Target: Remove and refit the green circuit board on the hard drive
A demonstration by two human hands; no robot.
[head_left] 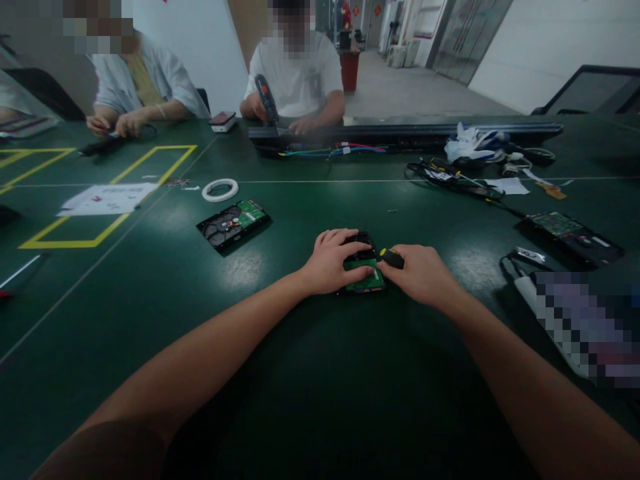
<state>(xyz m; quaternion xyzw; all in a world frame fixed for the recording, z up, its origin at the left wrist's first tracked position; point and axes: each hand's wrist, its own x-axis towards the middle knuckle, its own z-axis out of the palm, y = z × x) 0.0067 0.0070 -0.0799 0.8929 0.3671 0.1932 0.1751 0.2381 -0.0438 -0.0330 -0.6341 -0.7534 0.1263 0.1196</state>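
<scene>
A hard drive [366, 283] with a green circuit board lies on the table in front of me. My left hand [331, 261] is laid across it from the left and holds it against the tabletop, thumb over the board and fingers reaching toward the far half. At the drive's right edge, my right hand [421, 275] is closed around a screwdriver [393, 257] with a black and yellow handle. Its shaft and tip cannot be made out. Another hard drive [234, 224], board side up, rests to the left, apart from both hands.
The green table [320, 400] also bears a white tape roll [220, 191], paper sheets [107, 199], tiny screws [393, 211] and a drive [570, 237] at right. Cables [453, 180] and white gloves [475, 143] lie farther back. Across the table, a person [300, 80] holds a power screwdriver [266, 99].
</scene>
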